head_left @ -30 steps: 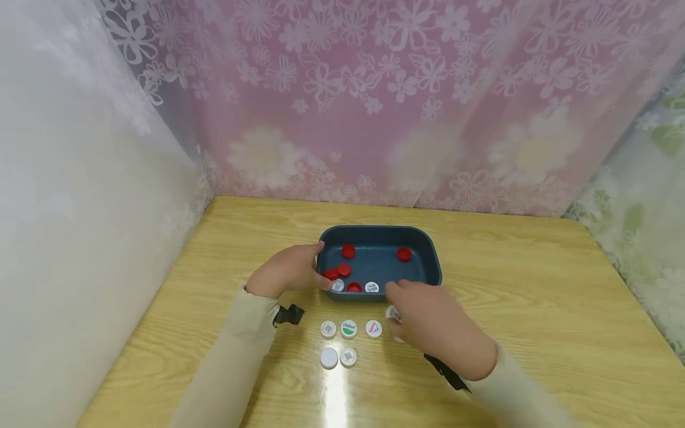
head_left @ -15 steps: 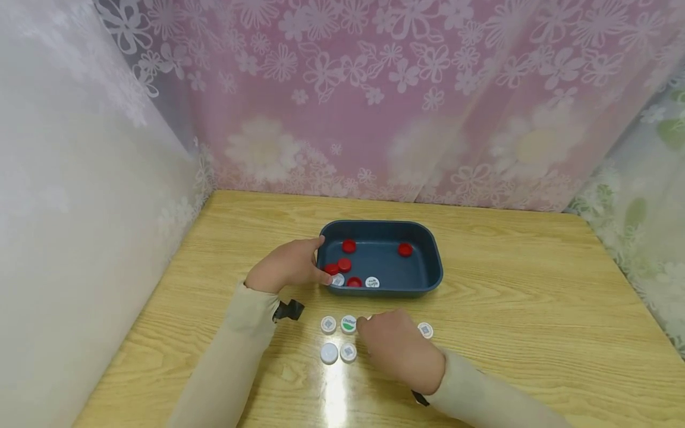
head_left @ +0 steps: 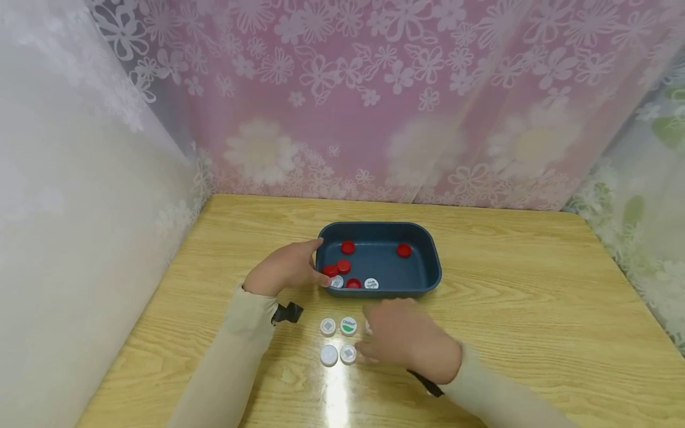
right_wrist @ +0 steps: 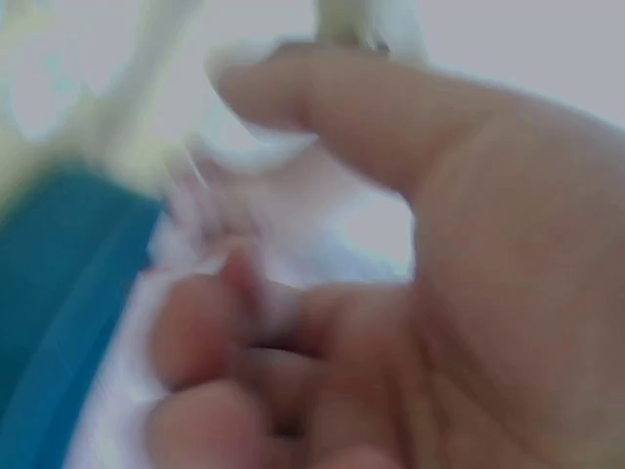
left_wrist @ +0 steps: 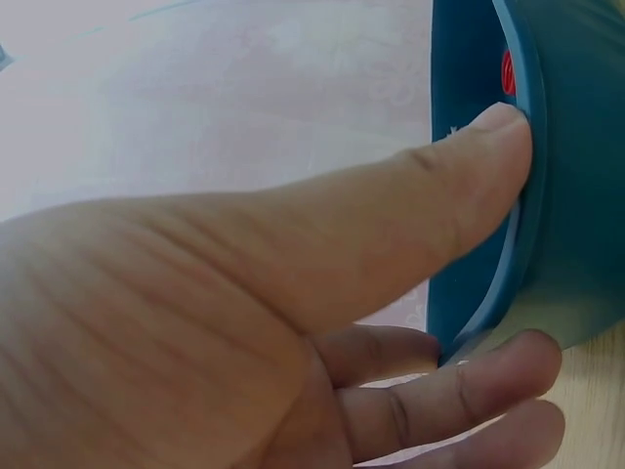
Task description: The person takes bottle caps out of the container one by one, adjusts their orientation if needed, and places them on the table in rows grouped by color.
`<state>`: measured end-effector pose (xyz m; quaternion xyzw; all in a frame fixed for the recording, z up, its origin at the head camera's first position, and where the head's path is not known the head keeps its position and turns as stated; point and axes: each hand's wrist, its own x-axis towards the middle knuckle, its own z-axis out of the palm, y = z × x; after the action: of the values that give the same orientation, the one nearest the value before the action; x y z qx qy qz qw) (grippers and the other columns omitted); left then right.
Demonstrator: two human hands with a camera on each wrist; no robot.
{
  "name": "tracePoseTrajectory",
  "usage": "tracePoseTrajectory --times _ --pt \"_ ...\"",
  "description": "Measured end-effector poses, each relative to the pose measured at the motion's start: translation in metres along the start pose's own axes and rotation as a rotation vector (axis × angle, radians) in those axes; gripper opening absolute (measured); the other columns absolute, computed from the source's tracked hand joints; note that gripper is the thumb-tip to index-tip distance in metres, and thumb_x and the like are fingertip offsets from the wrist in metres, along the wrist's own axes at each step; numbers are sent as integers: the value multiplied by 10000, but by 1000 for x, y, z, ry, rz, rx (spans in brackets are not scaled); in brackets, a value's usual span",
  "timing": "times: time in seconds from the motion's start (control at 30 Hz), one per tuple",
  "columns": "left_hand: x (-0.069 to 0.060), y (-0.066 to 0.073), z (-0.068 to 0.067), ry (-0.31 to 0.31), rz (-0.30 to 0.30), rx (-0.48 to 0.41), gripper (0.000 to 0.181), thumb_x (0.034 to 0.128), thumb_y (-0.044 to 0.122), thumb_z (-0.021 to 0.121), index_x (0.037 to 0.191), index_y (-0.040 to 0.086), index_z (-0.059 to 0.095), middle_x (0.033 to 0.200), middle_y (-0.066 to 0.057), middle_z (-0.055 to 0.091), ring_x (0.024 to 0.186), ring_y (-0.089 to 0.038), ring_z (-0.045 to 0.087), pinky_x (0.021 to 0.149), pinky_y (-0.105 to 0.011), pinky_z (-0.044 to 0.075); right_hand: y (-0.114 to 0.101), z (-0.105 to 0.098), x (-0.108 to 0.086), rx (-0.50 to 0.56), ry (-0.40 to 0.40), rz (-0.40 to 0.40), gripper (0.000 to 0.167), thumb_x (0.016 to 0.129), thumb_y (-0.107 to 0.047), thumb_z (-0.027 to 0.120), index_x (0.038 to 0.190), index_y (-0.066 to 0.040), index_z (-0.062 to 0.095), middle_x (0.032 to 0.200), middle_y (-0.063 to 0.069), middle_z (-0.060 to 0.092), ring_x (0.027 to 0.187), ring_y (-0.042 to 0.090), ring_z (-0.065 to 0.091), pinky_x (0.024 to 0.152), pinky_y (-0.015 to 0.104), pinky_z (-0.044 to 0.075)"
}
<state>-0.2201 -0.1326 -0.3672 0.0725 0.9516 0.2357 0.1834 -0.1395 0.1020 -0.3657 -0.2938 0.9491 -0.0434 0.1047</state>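
My left hand (head_left: 283, 270) grips the left end of a dark blue tray (head_left: 437, 267), its thumb over the rim and its fingers along the outside in the left wrist view. Inside the tray lie several red bottle caps (head_left: 404, 250) and two white bottle caps (head_left: 371, 284). Over the table in front of it is my right hand (head_left: 409, 336), thumb and forefinger apart, with no object visible between them. Beside it sit a green-printed white cap (head_left: 348, 326) and another printed cap (head_left: 348, 354). One more white cap (head_left: 368, 327) is mostly covered by that hand.
Two further white caps, one with a printed square (head_left: 328, 326) and one plain (head_left: 329, 355), form the left column of the group. The wooden table (head_left: 508, 279) runs back to a pink flowered curtain (head_left: 342, 119). The right wrist view is blurred.
My right hand has set a white cap down on the table's right side, then moved left to the other caps. Its fingers have since spread. The left hand stays on the tray.
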Motion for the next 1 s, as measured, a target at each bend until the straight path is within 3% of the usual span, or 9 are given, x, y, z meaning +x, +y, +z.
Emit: tracePoseTrajectory --times 0.13,0.23,0.37,0.53,0.63,0.8,0.9,1.0 --pt "1 0 -1 9 16 -2 993 845 412 862 1637 142 327 1236 -67 664 1139 -239 618 1029 -463 500 36 -35 0 108 317 11 315 932 -390 752 828 -148 578 620 -59 497 508 120 446 472 315 385" --pt "5 -2 -1 28 29 -7 1024 837 429 864 1645 151 301 1449 -121 554 1247 -284 588 1044 -490 492 63 -46 5 159 530 2 240 949 -307 736 848 -155 579 666 -51 517 515 103 404 491 292 354" --pt "10 -5 2 47 35 -24 1102 812 476 874 1663 176 242 1677 -127 272 1439 -340 442 1117 -545 434 82 -46 14 183 657 -21 153 948 -261 718 981 -129 649 796 -35 595 584 91 448 526 293 407" --pt "13 -7 4 24 68 -61 1162 807 461 886 1679 199 164 1732 -44 144 1563 -318 234 1196 -554 332 81 -45 15 152 595 -42 383 944 -312 736 1234 -76 654 1010 22 642 679 123 526 542 295 458" --pt "12 -8 3 4 92 -34 1127 827 469 867 1672 160 188 1736 -31 127 1581 -315 175 1223 -546 286 78 -45 15 127 551 -44 504 943 -323 749 1344 -51 612 1142 85 642 728 158 572 546 305 482" --pt "11 -9 1 -4 112 2 1067 838 484 852 1650 111 267 1728 -32 165 1580 -302 184 1237 -521 266 80 -46 20 128 516 -30 569 946 -356 753 1399 -56 584 1249 122 634 798 191 622 577 340 514" --pt "13 -10 2 -5 120 2 1060 836 485 853 1645 108 280 1726 -35 173 1578 -298 193 1237 -512 269 82 -47 28 90 435 -24 584 938 -389 765 1398 -71 595 1281 110 651 845 186 659 633 365 550" --pt "14 -10 3 -8 112 0 1063 835 484 855 1646 108 279 1727 -39 173 1577 -298 198 1236 -511 272 81 -49 42 -43 314 -60 588 914 -422 790 1362 -82 619 1218 89 671 817 168 666 650 364 567"
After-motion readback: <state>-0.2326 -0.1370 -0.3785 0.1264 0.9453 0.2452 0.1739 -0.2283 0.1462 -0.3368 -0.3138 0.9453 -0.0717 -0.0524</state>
